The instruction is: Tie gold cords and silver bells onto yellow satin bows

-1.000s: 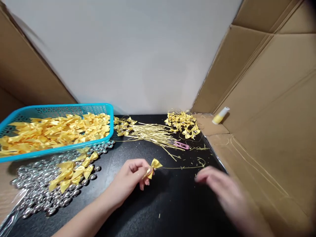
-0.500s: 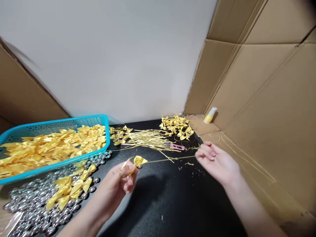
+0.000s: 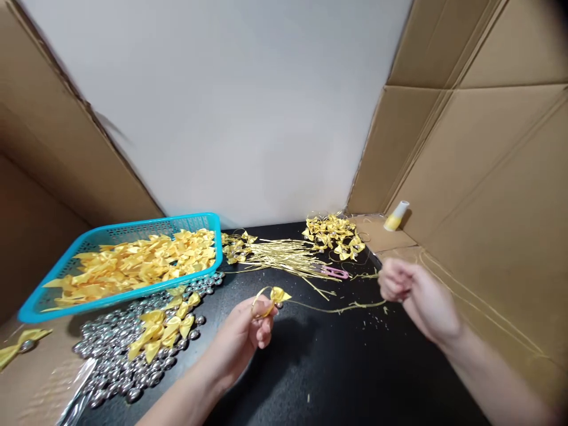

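My left hand (image 3: 254,322) pinches a yellow ribbon bow (image 3: 279,294) with a small silver bead under it and a thin gold loop standing up from the fingers. From the bow a gold cord (image 3: 331,310) runs slack just above the black tabletop to my right hand (image 3: 406,290). The fingers of that hand are curled closed at the cord's far end; the grip point itself is hidden. Between and beyond the hands lies a bundle of cut gold cords (image 3: 281,255), with pink-handled snips (image 3: 335,272) at its right end.
A turquoise basket (image 3: 119,296) of yellow bows stands at left. Silver beads (image 3: 110,349) spread before it, with several loose bows (image 3: 166,331) on top. Finished beaded bows (image 3: 332,234) are piled at the back. A white-and-yellow cone (image 3: 396,216) stands by the cardboard wall (image 3: 488,195).
The cord was taut and straight between my hands; it now sags. My right hand's fingers have curled in more. The view has shifted left, so everything sits further right.
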Tool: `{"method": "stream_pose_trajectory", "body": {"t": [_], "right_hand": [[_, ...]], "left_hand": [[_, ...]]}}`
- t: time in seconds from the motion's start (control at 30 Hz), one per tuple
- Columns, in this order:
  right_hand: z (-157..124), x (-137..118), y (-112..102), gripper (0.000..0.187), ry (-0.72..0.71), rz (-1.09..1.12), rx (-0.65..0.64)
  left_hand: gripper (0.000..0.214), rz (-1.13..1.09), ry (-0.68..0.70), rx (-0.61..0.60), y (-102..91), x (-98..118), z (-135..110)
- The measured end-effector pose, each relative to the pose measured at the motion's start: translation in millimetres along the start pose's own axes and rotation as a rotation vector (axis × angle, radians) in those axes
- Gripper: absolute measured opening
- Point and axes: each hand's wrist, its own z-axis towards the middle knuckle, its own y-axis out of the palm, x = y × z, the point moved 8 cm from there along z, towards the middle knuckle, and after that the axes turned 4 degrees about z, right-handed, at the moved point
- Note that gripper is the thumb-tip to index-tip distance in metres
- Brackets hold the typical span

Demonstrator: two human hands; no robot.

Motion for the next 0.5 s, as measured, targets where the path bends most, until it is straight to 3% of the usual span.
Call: {"method": "stream_pose_trajectory", "body": {"t": [0.07, 0.17, 0.27, 0.37, 0.5], "right_hand": [[-16, 4, 41, 0.037, -0.078, -0.328, -0.143], [-36, 10, 94, 0.032, -0.194, -0.621, -0.315], [-45, 15, 118, 0.023, -0.284, -0.691, -0.383], [-44, 18, 108, 0.020, -0.294, -0.636, -0.300], [-42, 3, 55, 0.008, -0.311, -0.274, -0.021]], "left_hand": [[0.032, 0.034, -0.022, -0.024, 6.0, -5, -4], [0.035, 0.097, -0.039, -0.067, 14.9, -10, -12], [0.040, 0.148, -0.041, -0.085, 20.7, -11, -17], [0.043, 0.203, -0.007, -0.065, 20.3, -8, -18], [0.042, 0.255, 0.106, 0.028, 8.0, 4, -14]]}}
